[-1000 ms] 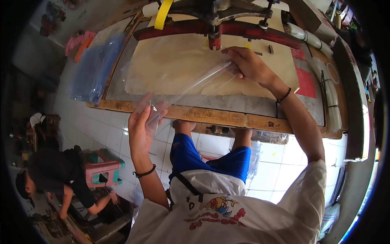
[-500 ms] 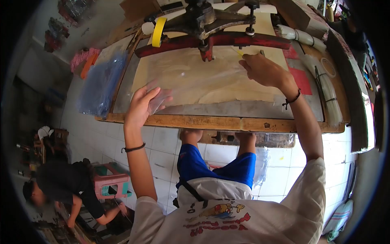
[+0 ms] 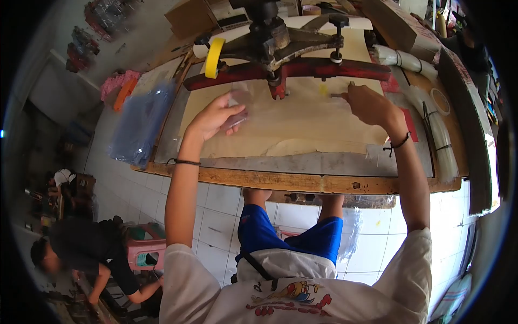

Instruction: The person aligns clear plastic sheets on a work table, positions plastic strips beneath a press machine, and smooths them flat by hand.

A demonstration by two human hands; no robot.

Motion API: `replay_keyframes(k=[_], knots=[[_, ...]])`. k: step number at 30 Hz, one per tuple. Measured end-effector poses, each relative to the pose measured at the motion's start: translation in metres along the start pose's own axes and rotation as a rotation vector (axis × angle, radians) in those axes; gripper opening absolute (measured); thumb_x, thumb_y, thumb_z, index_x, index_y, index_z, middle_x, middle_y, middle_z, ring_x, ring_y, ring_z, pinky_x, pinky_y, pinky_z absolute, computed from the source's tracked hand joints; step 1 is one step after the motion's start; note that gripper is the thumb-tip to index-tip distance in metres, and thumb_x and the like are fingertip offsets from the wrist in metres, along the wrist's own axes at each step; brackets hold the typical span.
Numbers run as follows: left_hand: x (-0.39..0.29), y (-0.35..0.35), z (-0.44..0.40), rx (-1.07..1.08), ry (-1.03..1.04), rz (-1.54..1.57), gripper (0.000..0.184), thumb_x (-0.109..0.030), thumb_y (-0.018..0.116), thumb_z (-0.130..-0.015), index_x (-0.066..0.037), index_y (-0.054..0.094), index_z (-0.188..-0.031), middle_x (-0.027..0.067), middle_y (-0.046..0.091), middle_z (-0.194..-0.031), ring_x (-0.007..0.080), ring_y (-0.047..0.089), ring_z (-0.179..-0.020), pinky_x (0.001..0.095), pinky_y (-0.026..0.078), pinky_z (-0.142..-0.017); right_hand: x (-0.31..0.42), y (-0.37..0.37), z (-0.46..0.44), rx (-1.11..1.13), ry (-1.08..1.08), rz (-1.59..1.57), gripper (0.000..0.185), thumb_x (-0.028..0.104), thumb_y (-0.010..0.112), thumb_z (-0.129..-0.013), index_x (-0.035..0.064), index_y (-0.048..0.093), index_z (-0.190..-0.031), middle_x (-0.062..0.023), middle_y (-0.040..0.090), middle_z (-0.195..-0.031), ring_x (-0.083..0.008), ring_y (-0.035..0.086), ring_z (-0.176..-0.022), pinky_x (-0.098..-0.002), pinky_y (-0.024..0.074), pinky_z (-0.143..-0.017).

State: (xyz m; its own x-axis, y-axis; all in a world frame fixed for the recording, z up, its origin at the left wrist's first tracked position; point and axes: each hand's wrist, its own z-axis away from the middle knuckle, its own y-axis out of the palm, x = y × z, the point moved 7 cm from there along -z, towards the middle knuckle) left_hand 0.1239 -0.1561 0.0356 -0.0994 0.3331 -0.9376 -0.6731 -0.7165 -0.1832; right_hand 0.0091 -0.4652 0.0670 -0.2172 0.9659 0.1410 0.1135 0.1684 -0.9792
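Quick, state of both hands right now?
Left hand: closed, holding clear plastic film between thumb and fingers.
Right hand: fingers partly curled; whether it is closed on anything cannot be told.

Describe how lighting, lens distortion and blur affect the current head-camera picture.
Head view, edges: dark curved borders, with the brown wooden bench edge bowed; head view, right: bright glare washes out the white tiled floor, while the left is dim; head view, centre: clear plastic film in the left hand looks faint, whether from blur or transparency I cannot tell.
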Motion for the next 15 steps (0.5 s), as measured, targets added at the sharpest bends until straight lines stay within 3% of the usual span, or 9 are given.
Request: replay_keyframes(k=[2, 8, 9, 15], knots=[[0.001, 0.002, -0.014, -0.023, -0.008, 0.046, 0.038, -0.017, 0.059, -0.1, -0.009, 0.045, -0.135, 0.0068, 0.065, -0.092, 0.0138, 0.058, -0.06, 0.0249, 0.043, -0.045, -0.007, -0.001, -0.001, 0.126, 0.146, -0.046, 0.033, 0.025, 0.048, -0.103, -0.0067, 0.055, -0.096, -0.0246, 0.065, -0.085, -0.043, 0.063, -0.079, -0.0482, 0.0486, -0.072], [0.0, 0.006, -0.025, -0.024, 0.068, 0.152, 0.049, -0.017, 0.069, -0.093, -0.005, 0.044, -0.134, 0.003, 0.063, -0.092, 0.0107, 0.056, -0.06, 0.0239, 0.038, -0.045, -0.027, 0.0, -0.003, 0.172, 0.296, -0.228, 0.013, 0.004, 0.055, -0.088, -0.0049, 0.051, -0.097, -0.0179, 0.066, -0.091, -0.0274, 0.066, -0.064, -0.0403, 0.0511, -0.056], [0.001, 0.005, -0.026, -0.012, 0.076, 0.155, 0.061, -0.015, 0.073, -0.09, -0.006, 0.041, -0.141, 0.0023, 0.063, -0.091, 0.0102, 0.055, -0.06, 0.0234, 0.038, -0.046, -0.028, 0.001, -0.003, 0.174, 0.312, -0.236, 0.014, 0.0, 0.055, -0.086, -0.0047, 0.05, -0.098, -0.0163, 0.066, -0.093, -0.0246, 0.066, -0.062, -0.0386, 0.0511, -0.054], [-0.006, 0.01, -0.023, -0.057, 0.137, 0.09, 0.069, -0.011, 0.073, -0.087, -0.01, 0.038, -0.147, 0.0024, 0.065, -0.093, 0.0085, 0.052, -0.058, 0.0221, 0.037, -0.046, -0.02, 0.002, -0.004, 0.217, 0.283, -0.145, 0.013, -0.001, 0.057, -0.084, -0.0048, 0.052, -0.095, -0.0148, 0.067, -0.086, -0.022, 0.065, -0.063, -0.0371, 0.0504, -0.053]])
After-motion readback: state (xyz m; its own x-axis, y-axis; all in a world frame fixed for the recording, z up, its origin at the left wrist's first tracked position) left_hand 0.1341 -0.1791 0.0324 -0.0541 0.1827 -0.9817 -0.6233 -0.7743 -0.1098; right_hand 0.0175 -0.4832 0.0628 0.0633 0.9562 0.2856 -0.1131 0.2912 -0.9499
